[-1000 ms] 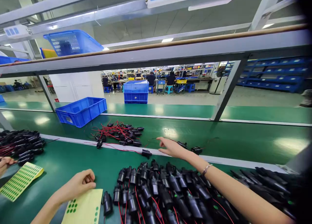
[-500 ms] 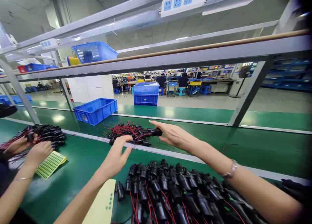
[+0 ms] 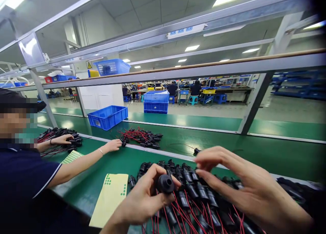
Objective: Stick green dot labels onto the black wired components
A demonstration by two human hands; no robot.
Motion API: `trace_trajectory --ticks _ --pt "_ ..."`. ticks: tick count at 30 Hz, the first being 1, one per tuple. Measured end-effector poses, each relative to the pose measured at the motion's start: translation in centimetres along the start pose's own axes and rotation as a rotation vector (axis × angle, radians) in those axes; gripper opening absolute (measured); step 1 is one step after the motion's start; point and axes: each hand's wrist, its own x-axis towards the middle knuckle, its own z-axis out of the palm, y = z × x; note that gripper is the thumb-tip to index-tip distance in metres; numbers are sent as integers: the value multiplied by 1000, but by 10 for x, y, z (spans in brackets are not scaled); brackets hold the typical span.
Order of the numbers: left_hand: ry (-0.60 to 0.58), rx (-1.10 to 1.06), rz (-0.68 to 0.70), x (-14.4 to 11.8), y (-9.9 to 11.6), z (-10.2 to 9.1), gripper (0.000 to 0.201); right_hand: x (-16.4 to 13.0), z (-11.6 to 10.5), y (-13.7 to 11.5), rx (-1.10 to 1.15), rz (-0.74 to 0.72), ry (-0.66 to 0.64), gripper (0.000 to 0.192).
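Observation:
My left hand (image 3: 145, 193) is closed around a black cylindrical pump-like part (image 3: 166, 183), whose round end with a central hole faces me. My right hand (image 3: 224, 183) hovers to the right, its thumb and fingers apart and nothing visible between them. Below both hands lies a dense heap of similar black parts (image 3: 187, 184) with red wires. Just beyond my right fingertips a single black part (image 3: 196, 151) with a thin wire shows, partly hidden by the hand. Left of the heap is a pale yellow sticker sheet (image 3: 109, 201) with a few green dots.
At left, a co-worker's hand (image 3: 113, 145) touches the edge of a far pile of wired black parts (image 3: 144, 137); their other hand rests at another pile (image 3: 76, 142). A blue crate (image 3: 108, 118) stands on the green belt (image 3: 216, 129). Shelf uprights (image 3: 256, 103) rise behind it.
Both my hands have drawn back from the far pile towards me, and my left hand now holds a black part. The co-worker has reached towards that pile. My view has tilted up.

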Motion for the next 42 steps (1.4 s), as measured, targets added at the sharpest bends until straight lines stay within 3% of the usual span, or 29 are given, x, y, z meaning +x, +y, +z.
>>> trace_trajectory --ticks 1,5,7,12,16,20,25,36,42 --pt "24 -5 9 -7 -7 7 36 -8 3 -5 79 84 -18 5" --pt "158 -43 93 -19 -34 29 40 -33 28 -18 325 417 -244 17" --pt "258 -21 116 -20 -43 37 43 -42 43 -20 378 508 -278 18" --pt "399 -9 104 -18 -53 50 42 -55 61 -22 384 507 -189 18" --pt "442 -15 109 -18 -56 52 42 -59 61 -24 308 416 -90 16" --pt "492 19 111 -18 -57 51 43 -60 58 -26 261 463 27 18" --pt "448 -18 115 -17 -59 53 43 -60 57 -25 358 508 -71 19" --pt "403 -19 116 -16 -61 52 39 -57 57 -23 313 513 -101 21" --pt "280 -53 58 -12 -67 49 40 -43 43 -24 335 449 -290 19"
